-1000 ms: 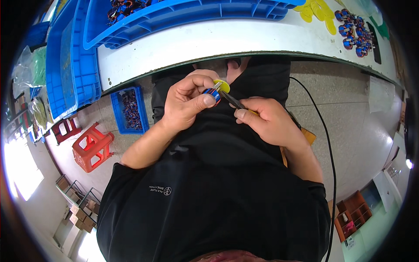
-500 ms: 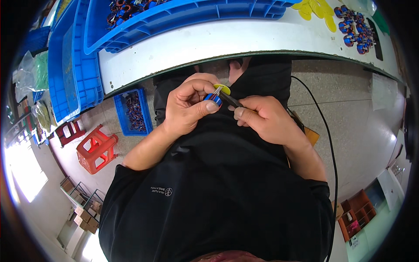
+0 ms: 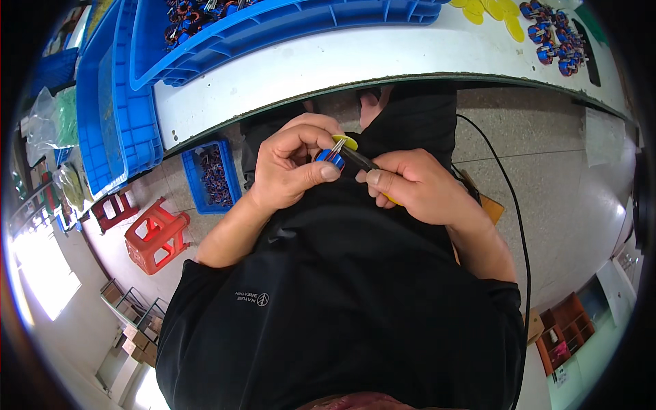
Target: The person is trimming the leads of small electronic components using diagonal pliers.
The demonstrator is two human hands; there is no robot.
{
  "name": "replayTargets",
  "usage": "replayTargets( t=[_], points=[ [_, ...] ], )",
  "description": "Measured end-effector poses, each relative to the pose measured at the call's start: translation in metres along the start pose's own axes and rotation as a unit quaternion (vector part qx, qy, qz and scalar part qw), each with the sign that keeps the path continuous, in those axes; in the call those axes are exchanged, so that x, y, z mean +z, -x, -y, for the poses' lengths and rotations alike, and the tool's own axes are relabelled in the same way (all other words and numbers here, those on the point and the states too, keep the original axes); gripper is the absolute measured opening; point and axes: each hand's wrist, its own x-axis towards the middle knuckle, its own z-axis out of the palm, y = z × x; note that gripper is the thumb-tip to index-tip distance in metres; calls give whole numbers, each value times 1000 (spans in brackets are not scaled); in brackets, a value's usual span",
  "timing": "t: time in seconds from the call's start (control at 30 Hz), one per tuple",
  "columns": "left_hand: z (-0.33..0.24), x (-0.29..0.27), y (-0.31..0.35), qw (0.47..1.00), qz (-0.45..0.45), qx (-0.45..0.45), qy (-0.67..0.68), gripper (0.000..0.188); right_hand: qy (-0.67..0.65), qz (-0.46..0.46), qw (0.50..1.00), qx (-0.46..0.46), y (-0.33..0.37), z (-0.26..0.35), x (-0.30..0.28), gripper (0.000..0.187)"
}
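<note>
Between the thumb and fingers of my left hand (image 3: 287, 167) is a blue toroidal coil (image 3: 331, 158) with several silvery wire leads sticking up. A yellow disc (image 3: 350, 142) sits behind the leads, by my left fingertips; how it is held is hidden. My right hand (image 3: 420, 186) is closed around a pair of pliers (image 3: 361, 162) with dark jaws and a bit of yellow handle showing below the fingers. The jaws point left toward the coil and lie close beside it; I cannot tell whether they touch it.
Across the white table (image 3: 287, 75) stands a blue crate (image 3: 342, 15) of coils. More yellow discs (image 3: 514, 29) and a group of blue coils (image 3: 564, 48) lie at the far right. On the floor are a small blue bin (image 3: 234, 174) of parts, a red stool (image 3: 156, 236) and a black cable (image 3: 514, 205).
The plier jaws have shifted from across the leads down to the coil's right side. A yellow handle now shows under my right hand. The coil has turned slightly in my left fingers.
</note>
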Motion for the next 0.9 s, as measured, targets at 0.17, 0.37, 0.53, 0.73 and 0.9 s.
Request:
replayTargets(
  t=[0.17, 0.37, 0.53, 0.73, 0.9],
  points=[
    [-10, -5, -9, 994, 48, -28, -96, 25, 66, 21, 997, 23, -2, 11, -11, 30],
    [-14, -10, -13, 987, 93, -35, -122, 25, 95, 44, 993, 55, -3, 18, -16, 29],
    [-2, -9, -8, 994, 70, -81, -12, 22, 12, 59, 995, 77, -2, 11, -12, 29],
    [1, -3, -6, 988, 33, -129, 78, 18, -18, 47, 995, 89, 3, 7, -8, 27],
    [3, -7, -11, 985, 7, -122, 118, 17, 49, -2, 998, 38, 17, 4, -15, 21]
  ],
)
